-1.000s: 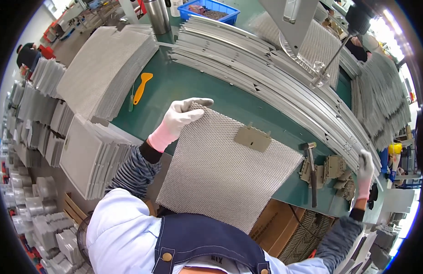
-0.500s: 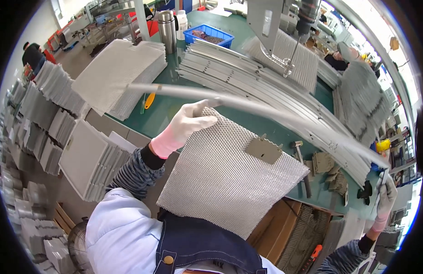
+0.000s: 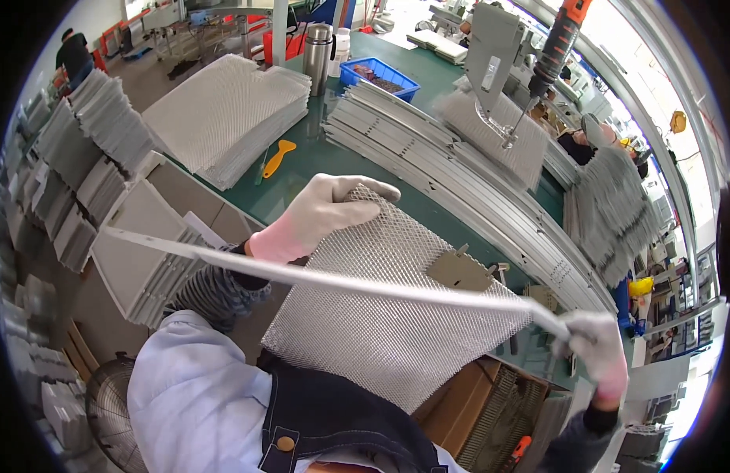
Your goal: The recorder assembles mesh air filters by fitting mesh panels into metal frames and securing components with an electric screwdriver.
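A silver metal mesh sheet (image 3: 380, 355) leans from the bench edge toward my body. My left hand (image 3: 327, 214), in a white glove with a pink cuff, pinches its upper corner between thumb and fingers. On the sheet's far edge sits a small grey-beige plate (image 3: 458, 272) with small tabs. My right hand (image 3: 595, 347), gloved alike and slightly blurred, is closed on one end of a long, thin pale metal strip (image 3: 380, 292). The strip crosses above the mesh and my left forearm, its free end out to the left.
Long metal profiles (image 3: 451, 165) lie piled on the green bench, beside a mesh stack (image 3: 223, 110), a yellow-orange scraper (image 3: 279, 160), a blue bin (image 3: 404, 93) and a steel flask (image 3: 317, 59). A power driver (image 3: 550, 59) hangs above. A floor fan (image 3: 112, 414) stands lower left.
My right hand has come in from the far right toward my body. The strip has swung nearer, from over the bench to across the mesh. My left hand still grips the sheet.
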A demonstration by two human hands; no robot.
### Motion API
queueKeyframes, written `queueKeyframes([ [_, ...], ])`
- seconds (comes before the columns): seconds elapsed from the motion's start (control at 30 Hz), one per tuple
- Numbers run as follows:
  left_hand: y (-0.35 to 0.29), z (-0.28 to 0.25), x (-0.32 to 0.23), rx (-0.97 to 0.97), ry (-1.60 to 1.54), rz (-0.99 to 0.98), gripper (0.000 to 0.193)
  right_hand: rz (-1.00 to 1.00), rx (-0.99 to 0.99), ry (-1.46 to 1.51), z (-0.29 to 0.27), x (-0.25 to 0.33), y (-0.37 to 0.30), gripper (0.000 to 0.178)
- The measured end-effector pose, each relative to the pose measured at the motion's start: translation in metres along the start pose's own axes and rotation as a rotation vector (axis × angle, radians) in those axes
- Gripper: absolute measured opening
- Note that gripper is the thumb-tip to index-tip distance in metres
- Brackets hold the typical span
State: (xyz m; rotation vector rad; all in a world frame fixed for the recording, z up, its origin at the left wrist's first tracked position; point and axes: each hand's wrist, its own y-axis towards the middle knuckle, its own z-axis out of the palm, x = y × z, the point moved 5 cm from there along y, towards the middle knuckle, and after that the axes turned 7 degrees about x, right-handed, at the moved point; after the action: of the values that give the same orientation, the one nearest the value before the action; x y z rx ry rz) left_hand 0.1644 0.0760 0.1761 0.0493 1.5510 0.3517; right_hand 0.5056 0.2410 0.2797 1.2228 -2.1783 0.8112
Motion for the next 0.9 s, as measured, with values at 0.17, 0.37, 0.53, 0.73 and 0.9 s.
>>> queueKeyframes([
  [0.17, -0.019, -0.006, 0.006, -0.098, -0.120, -0.039, 0.030, -0.313, 0.148, 0.147, 0.025, 0.067, 0.118, 0.045],
  [0.37, -0.019, -0.003, -0.010, -0.115, -0.089, 0.050, 0.037, -0.452, 0.311, 0.207, 0.065, 0.094, 0.179, 0.054],
  [0.53, -0.022, -0.009, 0.002, -0.175, -0.228, -0.032, 0.024, -0.414, 0.293, -0.041, 0.083, 0.106, 0.187, 0.028],
  [0.73, -0.034, -0.006, -0.001, -0.218, -0.209, -0.066, 0.028, -0.274, 0.394, -0.054, 0.084, 0.102, 0.174, 0.034],
  [0.9, -0.025, -0.006, -0.005, -0.143, -0.280, 0.012, 0.037, -0.247, 0.357, -0.008, 0.092, 0.098, 0.177, 0.033],
])
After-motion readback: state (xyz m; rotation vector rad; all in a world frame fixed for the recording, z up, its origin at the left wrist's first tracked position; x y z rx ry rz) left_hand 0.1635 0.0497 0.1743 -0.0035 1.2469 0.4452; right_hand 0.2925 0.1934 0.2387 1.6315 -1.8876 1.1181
